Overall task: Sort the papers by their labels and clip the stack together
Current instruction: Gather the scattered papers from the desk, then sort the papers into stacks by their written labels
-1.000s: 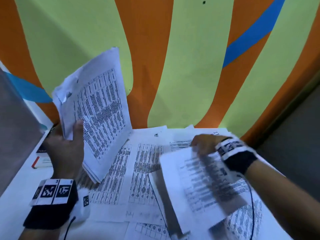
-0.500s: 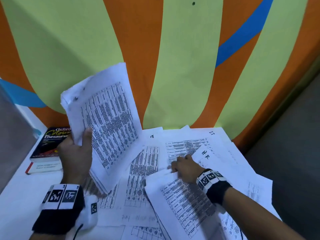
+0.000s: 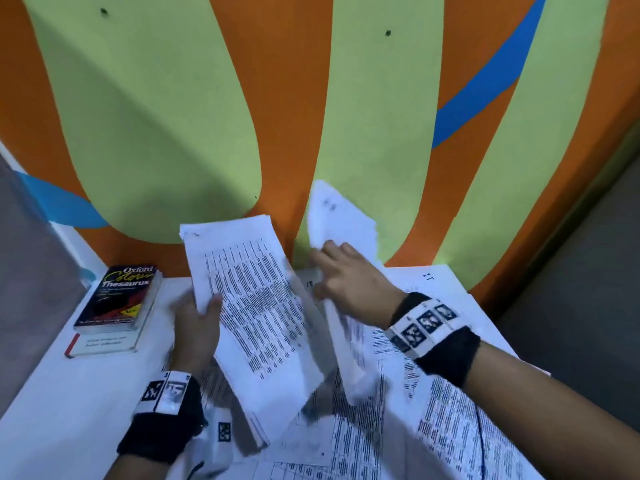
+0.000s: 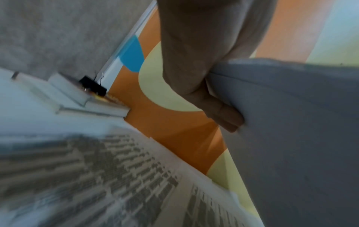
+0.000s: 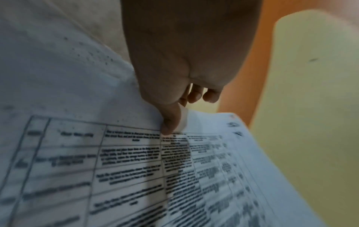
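Observation:
My left hand (image 3: 199,327) grips a stack of printed sheets (image 3: 258,306) by its left edge, thumb on top, tilted above the table; from the left wrist, the fingers (image 4: 223,113) curl under the stack's grey underside (image 4: 291,122). My right hand (image 3: 346,275) pinches a single printed sheet (image 3: 341,220) raised just right of the stack; the right wrist view shows the thumb (image 5: 170,121) pressed on that sheet (image 5: 116,153). Loose printed papers (image 3: 433,410) cover the table. A black binder clip (image 4: 93,85) sits by the books at the far left.
Two stacked books, an Oxford Thesaurus (image 3: 119,296) on top, lie at the table's back left. The striped orange and green wall (image 3: 346,98) stands right behind the white table (image 3: 52,410). A grey panel (image 3: 24,271) borders the left side.
My right hand picked one sheet off the table and raised it up beside the stack. My left hand lowered and tilted the stack toward the centre.

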Available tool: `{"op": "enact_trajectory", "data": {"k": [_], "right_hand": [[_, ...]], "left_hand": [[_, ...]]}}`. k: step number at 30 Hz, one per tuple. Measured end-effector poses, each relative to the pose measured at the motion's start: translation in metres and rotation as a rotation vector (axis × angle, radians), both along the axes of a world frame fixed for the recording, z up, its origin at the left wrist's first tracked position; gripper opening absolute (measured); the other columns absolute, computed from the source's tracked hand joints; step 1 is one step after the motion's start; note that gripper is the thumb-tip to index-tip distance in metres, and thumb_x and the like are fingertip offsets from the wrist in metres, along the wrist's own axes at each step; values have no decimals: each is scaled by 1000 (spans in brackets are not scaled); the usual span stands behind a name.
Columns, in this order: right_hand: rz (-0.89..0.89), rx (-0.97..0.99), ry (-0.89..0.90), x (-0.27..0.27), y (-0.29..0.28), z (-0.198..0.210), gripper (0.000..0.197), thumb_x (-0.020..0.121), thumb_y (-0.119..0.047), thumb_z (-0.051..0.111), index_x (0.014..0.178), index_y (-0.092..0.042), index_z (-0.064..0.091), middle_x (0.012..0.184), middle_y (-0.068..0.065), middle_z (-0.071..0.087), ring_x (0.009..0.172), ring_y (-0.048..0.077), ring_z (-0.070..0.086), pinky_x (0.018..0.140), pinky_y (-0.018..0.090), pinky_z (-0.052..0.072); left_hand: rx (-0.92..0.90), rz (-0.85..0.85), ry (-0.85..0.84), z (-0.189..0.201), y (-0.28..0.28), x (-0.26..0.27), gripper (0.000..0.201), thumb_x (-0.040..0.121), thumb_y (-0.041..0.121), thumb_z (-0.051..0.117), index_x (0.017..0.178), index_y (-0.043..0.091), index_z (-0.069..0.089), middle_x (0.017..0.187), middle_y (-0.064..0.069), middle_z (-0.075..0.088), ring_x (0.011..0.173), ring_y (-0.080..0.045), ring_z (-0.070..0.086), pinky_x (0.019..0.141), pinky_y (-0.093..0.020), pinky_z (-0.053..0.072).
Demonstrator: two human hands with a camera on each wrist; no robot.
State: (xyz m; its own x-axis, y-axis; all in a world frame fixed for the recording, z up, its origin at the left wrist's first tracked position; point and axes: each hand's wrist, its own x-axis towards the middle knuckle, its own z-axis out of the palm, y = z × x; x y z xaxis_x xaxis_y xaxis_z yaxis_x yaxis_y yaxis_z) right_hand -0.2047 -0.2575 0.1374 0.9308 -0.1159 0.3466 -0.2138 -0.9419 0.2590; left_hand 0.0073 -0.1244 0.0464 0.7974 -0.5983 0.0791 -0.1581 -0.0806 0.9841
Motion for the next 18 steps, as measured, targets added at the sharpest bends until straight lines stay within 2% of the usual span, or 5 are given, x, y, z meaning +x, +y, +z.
{"op": "enact_trajectory", "data": {"k": [4, 7, 12, 15, 18], "right_hand": [[154, 112, 37, 36, 42, -32, 11, 79, -21, 62, 80, -14, 71, 114, 14, 58, 102, 33, 51, 73, 45, 45], [171, 227, 132, 53, 65, -59, 24, 87, -22, 56, 102, -8, 68, 122, 14, 50, 106, 35, 47, 66, 46, 50], [156, 454, 153, 58, 86, -83, 32, 85, -8, 59, 116, -3, 57, 130, 20, 44, 107, 38, 50, 60, 47, 53], [153, 438, 79, 57, 90, -98, 41, 77, 4, 60, 114, -7, 47, 125, 18, 40, 99, 37, 53, 51, 41, 51], [20, 552, -108, 54, 87, -111, 57, 73, -9, 73, 122, -9, 44, 122, 15, 40, 97, 34, 55, 64, 38, 53]], "left_hand": [[39, -67, 177, -16, 1, -11, 11, 96, 15, 52, 102, 13, 61, 92, -5, 67, 92, -31, 63, 86, -49, 51], [13, -104, 260, -28, 6, -17, 21, 98, 27, 49, 102, 14, 66, 99, -13, 72, 93, -35, 68, 83, -53, 54], [-87, -274, 636, -36, 20, -28, 47, 92, 53, 46, 80, 11, 64, 65, -6, 64, 63, -20, 65, 53, -30, 50], [-58, -338, 625, -42, 23, -29, 36, 80, 37, 73, 91, 3, 67, 75, -12, 70, 67, -23, 68, 56, -31, 53], [44, -330, 528, -50, 23, -27, 31, 78, 11, 72, 108, 2, 64, 94, -21, 71, 78, -31, 68, 70, -44, 52]]}}
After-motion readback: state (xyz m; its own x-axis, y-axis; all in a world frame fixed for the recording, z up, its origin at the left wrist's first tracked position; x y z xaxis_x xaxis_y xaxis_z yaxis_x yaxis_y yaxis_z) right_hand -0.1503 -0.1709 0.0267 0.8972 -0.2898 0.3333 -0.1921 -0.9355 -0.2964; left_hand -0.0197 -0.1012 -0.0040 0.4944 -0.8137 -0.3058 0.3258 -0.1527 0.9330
